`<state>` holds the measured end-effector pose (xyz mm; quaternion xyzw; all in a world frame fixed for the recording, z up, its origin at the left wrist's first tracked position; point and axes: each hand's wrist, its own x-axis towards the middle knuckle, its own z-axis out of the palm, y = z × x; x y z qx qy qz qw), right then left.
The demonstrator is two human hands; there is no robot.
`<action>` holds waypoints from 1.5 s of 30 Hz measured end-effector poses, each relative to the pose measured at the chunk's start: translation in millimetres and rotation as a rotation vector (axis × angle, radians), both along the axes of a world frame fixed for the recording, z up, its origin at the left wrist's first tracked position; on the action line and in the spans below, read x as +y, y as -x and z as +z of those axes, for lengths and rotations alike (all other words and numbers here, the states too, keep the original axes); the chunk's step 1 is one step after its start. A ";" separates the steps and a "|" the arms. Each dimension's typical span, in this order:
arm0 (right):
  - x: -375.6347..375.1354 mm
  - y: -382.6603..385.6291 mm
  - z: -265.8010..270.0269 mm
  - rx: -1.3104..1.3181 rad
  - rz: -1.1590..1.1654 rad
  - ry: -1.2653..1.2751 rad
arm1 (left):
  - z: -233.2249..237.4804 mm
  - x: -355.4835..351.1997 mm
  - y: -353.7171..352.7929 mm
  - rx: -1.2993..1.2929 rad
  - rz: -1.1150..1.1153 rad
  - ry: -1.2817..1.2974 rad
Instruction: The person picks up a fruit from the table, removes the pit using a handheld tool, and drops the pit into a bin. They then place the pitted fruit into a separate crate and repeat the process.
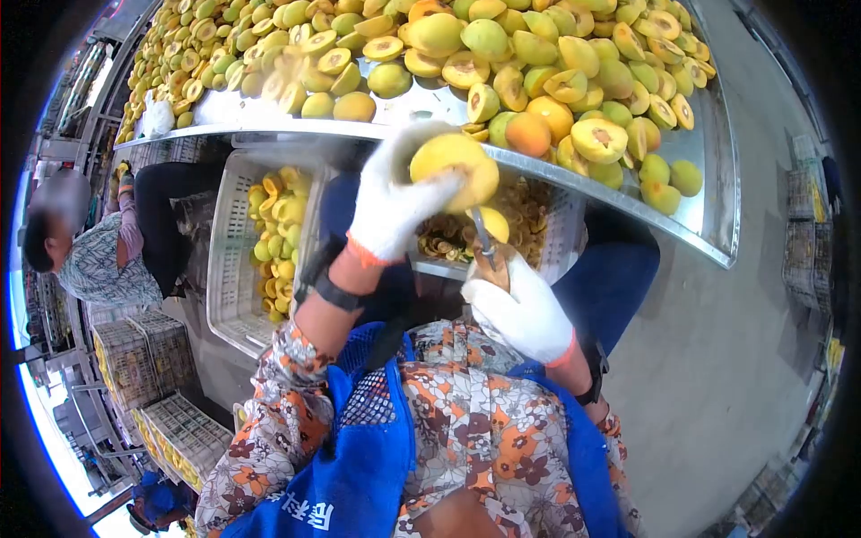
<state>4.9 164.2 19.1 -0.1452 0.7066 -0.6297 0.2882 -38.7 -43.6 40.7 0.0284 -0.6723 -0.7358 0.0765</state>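
Note:
My left hand, in a white glove, grips a yellow halved fruit over the near edge of the metal table. In my right hand, also gloved, is a tool with a wooden handle; its metal shaft points up toward the fruit. Another yellow fruit piece shows beside the shaft; whether it touches the tool I cannot tell. Beneath my hands, a crate holds brownish scraps. To its left, a white crate holds yellow-green fruit pieces.
Many halved fruits are heaped on the metal table. A white plastic bag lies at its left end. Another person sits at the left. Stacked crates stand at lower left, and more crates at far right.

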 end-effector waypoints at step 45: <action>1.6 -13.0 9.4 -0.981 0.080 0.516 | -42.1 29.9 -28.6 -0.210 -0.327 -0.530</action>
